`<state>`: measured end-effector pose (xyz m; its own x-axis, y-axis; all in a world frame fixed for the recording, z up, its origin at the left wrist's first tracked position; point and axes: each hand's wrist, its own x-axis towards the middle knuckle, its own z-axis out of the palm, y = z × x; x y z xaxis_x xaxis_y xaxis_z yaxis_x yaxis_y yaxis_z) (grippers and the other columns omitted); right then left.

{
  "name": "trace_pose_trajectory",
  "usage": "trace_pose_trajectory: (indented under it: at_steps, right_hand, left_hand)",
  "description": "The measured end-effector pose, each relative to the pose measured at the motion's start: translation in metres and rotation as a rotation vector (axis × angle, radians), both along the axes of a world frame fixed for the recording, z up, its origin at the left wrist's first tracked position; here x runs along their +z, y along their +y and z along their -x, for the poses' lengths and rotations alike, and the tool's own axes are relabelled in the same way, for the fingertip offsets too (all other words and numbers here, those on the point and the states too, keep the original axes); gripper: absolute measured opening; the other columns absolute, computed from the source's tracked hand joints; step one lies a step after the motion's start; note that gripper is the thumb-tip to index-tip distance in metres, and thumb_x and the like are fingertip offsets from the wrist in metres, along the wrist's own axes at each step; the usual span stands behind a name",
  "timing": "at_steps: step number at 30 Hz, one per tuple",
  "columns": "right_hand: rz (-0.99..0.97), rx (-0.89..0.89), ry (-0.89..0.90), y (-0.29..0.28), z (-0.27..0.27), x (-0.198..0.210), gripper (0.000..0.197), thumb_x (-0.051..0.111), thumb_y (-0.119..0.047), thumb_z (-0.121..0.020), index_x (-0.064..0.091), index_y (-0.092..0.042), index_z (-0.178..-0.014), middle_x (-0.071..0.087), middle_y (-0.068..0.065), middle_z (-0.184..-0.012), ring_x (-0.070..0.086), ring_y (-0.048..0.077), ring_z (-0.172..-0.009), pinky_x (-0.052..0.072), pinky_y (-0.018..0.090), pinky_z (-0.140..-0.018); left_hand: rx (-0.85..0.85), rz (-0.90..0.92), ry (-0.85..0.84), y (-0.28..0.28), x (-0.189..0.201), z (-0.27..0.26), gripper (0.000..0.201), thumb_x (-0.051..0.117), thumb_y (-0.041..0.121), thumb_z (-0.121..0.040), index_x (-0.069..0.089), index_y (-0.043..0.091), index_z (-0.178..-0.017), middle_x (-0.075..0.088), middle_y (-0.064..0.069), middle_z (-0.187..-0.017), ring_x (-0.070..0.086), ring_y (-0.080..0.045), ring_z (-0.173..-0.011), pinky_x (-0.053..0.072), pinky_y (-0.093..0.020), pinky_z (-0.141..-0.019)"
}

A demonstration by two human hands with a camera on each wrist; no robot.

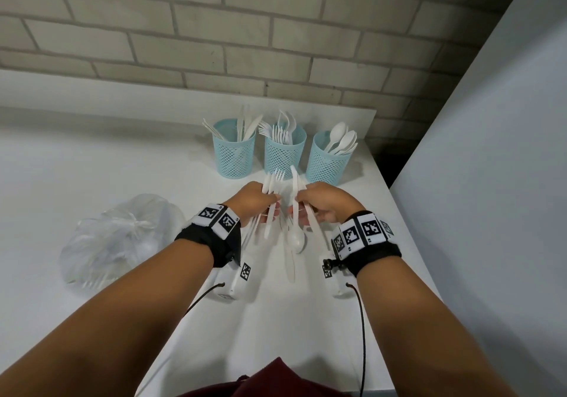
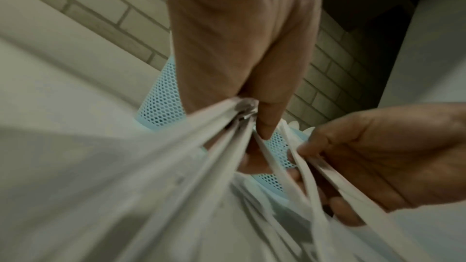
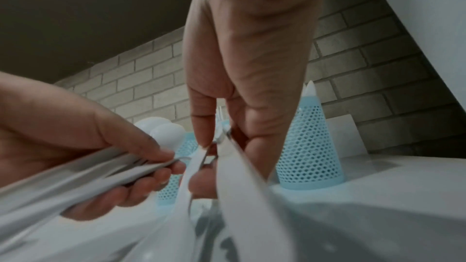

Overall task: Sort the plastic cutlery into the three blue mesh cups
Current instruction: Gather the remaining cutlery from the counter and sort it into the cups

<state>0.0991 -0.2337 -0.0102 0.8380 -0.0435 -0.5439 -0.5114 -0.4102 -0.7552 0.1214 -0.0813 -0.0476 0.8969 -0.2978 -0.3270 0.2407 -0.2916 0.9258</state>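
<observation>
While three blue mesh cups stand in a row at the back of the white table (image 1: 92, 166), both hands work just in front of them. The left cup (image 1: 234, 154) holds knives, the middle cup (image 1: 283, 156) forks, the right cup (image 1: 328, 160) spoons. The left hand (image 1: 256, 198) grips a bundle of white cutlery (image 1: 271, 188), fork tines pointing up; how many pieces it holds cannot be counted. The right hand (image 1: 322, 202) pinches a few more pieces, one knife (image 1: 295, 182) rising above the fingers and one spoon (image 1: 295, 238) hanging bowl down. One tied clear plastic bag (image 1: 119, 237) lies to the left
</observation>
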Motion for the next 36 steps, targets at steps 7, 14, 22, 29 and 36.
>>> trace_pose_trajectory:
  at_steps: [7,14,22,29,36]
  right_hand:
    - [-0.156,-0.045,-0.126,0.010,-0.006,0.006,0.031,0.052,-0.002,-0.093,0.053,-0.003,-0.125,0.067,0.017,-0.109,0.066,0.023,-0.084,0.055,0.034,-0.075]
    - [-0.063,-0.090,-0.253,0.018,-0.011,0.003,0.028,0.053,-0.011,-0.094,0.059,-0.006,-0.121,0.067,0.013,-0.111,0.066,0.025,-0.098,0.054,0.035,-0.084]
    - [-0.130,-0.086,-0.171,0.025,-0.011,0.000,0.022,0.054,-0.021,-0.095,0.058,-0.013,-0.114,0.065,0.009,-0.108,0.061,0.026,-0.102,0.049,0.046,-0.095]
    - [-0.259,-0.099,-0.139,0.023,-0.010,-0.001,0.021,0.055,-0.018,-0.094,0.057,-0.013,-0.114,0.064,0.007,-0.103,0.061,0.024,-0.096,0.048,0.048,-0.095]
    - [-0.355,-0.177,-0.161,0.021,-0.012,-0.008,0.020,0.056,-0.018,-0.094,0.058,-0.014,-0.113,0.066,0.005,-0.107,0.061,0.022,-0.098,0.049,0.045,-0.093]
  left_hand:
    - [0.090,0.250,0.077,-0.002,-0.003,-0.001,0.017,0.050,0.014,-0.096,0.061,0.002,-0.100,0.062,-0.013,-0.079,0.062,-0.022,-0.066,0.057,-0.031,-0.061]
    - [-0.029,0.490,0.155,0.003,0.001,0.003,0.029,0.039,0.023,-0.101,0.055,0.011,-0.121,0.068,-0.011,-0.104,0.066,-0.022,-0.092,0.055,-0.034,-0.081]
    - [-0.130,0.594,0.149,0.006,0.002,0.009,0.028,0.041,0.005,-0.097,0.054,0.007,-0.122,0.073,-0.001,-0.092,0.070,-0.014,-0.088,0.052,-0.034,-0.092]
    - [-0.101,0.549,0.141,0.009,0.000,0.007,0.025,0.050,-0.005,-0.090,0.060,0.008,-0.110,0.074,-0.001,-0.085,0.070,-0.013,-0.081,0.058,-0.027,-0.076]
    - [-0.014,0.574,0.141,0.007,-0.004,0.006,0.042,0.055,-0.008,-0.086,0.052,0.002,-0.127,0.064,-0.014,-0.110,0.064,-0.024,-0.098,0.054,-0.034,-0.087]
